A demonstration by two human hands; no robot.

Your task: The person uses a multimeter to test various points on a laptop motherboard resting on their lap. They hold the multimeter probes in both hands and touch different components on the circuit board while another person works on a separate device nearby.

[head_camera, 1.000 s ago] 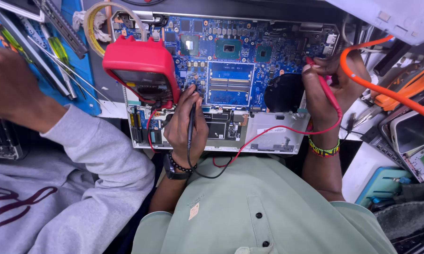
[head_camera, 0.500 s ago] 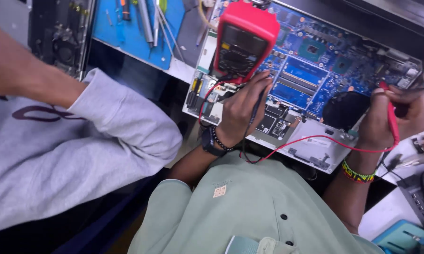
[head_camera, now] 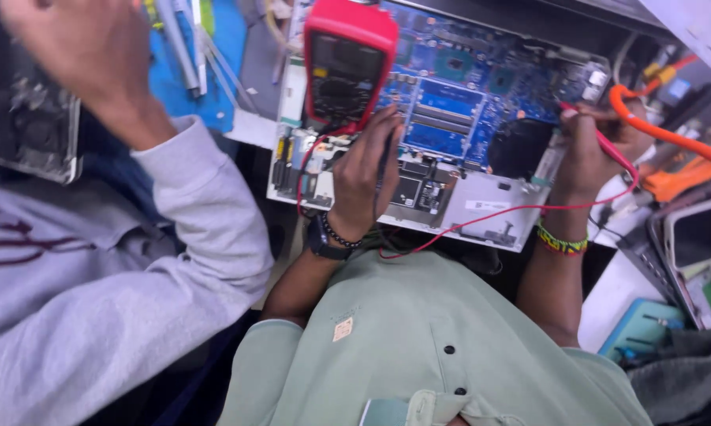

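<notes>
The left hand [head_camera: 363, 170] grips a black test probe [head_camera: 384, 158], tip down on the opened laptop's blue circuit board [head_camera: 481, 95]. The right hand [head_camera: 588, 146] pinches a red test probe [head_camera: 600, 138] at the board's right edge, its red lead [head_camera: 489, 214] trailing across the chassis. A red multimeter [head_camera: 347, 63] rests on the board's left part, just above the left hand. A co-worker's grey sleeve [head_camera: 190, 205] lies alongside.

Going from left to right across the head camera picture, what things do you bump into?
A co-worker's grey sleeve → red multimeter → left hand holding a black probe → blue circuit board → right hand holding a red probe → orange cable.
</notes>
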